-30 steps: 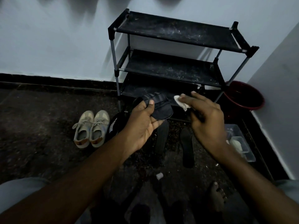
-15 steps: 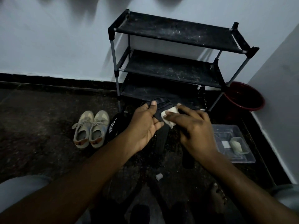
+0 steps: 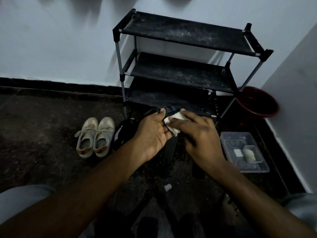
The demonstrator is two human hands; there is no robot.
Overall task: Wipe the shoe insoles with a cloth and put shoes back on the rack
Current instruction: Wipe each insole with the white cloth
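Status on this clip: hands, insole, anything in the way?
Left hand grips dark insole. Right hand holds white cloth against it. Beige shoes on floor beside rack, not in the way.

Dim, bluish light — soft wall shadows, wide-angle edge bending.

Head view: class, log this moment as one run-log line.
step: wiping insole | left hand: holds insole | right hand: holds cloth on insole | shoes: on floor
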